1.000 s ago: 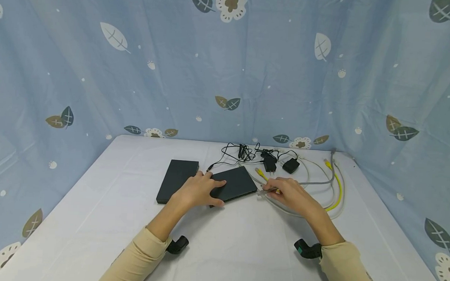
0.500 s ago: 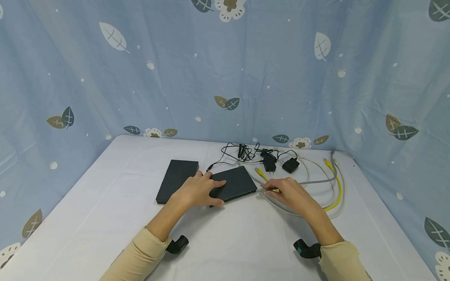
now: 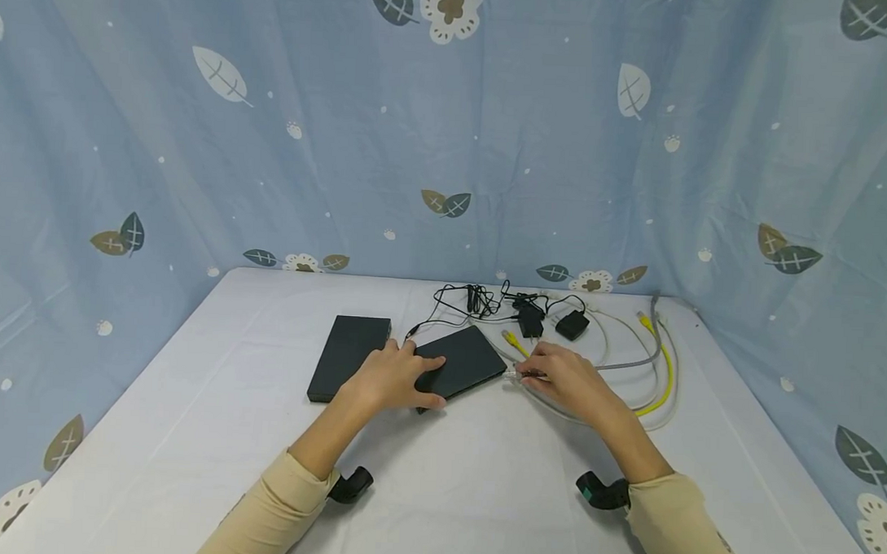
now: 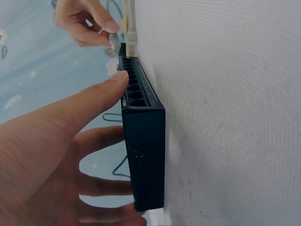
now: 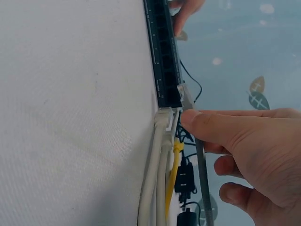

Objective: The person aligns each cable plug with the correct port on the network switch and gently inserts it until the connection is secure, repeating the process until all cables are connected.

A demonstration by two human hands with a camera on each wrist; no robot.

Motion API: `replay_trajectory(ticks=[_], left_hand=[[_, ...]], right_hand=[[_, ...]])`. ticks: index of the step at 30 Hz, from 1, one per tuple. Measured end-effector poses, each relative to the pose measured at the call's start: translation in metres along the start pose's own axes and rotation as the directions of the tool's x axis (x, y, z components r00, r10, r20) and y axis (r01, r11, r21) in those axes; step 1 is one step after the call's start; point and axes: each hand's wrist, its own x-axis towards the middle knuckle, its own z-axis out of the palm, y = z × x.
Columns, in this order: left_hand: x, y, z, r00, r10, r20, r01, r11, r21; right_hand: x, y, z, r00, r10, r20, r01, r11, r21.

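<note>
A black network switch (image 3: pixel 461 361) lies aslant on the table, its row of ports (image 4: pixel 134 87) toward the person. My left hand (image 3: pixel 389 377) rests spread over its left end, thumb on the upper edge above the ports, other fingers straight across the top and back corner; some fingertips are hidden. My right hand (image 3: pixel 566 381) pinches the plug end of a grey network cable (image 5: pixel 202 174) between thumb and forefinger. The cable's clear plug (image 5: pixel 182 91) overlaps the switch's right end in the right wrist view. Beside my left hand lies a second black box (image 3: pixel 349 357).
Two black power adapters (image 3: pixel 572 325) with a tangled black cord (image 3: pixel 479 301) lie at the back. Looped pale cables (image 5: pixel 150 174) and a yellow network cable (image 3: pixel 669 383) spread over the table's right side. A patterned blue curtain (image 3: pixel 307 182) hangs behind.
The switch has turned very slightly under my left hand. My right hand has shifted a little, its knuckles higher, bringing the grey cable's plug in line with the switch's right end.
</note>
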Motion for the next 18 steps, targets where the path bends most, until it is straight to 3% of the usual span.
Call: replay_trajectory(ticks=[5,10,18], left_hand=[[-0.0016,0.0006,-0.0020,1.000,0.001,0.007,-0.001,1.000,0.000],[-0.0036,0.0003,-0.0033,1.000,0.008,0.023,-0.008,1.000,0.004],[-0.0058,0.0000,-0.0060,0.997,0.008,0.078,-0.007,1.000,-0.017]], right_hand=[[0.0008,-0.0005,0.0007,1.000,0.003,-0.015,-0.003,0.999,-0.051],[0.0013,0.0012,0.0021,0.999,-0.018,-0.036,0.016,0.999,-0.037],[0.0010,0.0029,0.0056,1.000,0.005,0.004,-0.004,0.999,-0.033]])
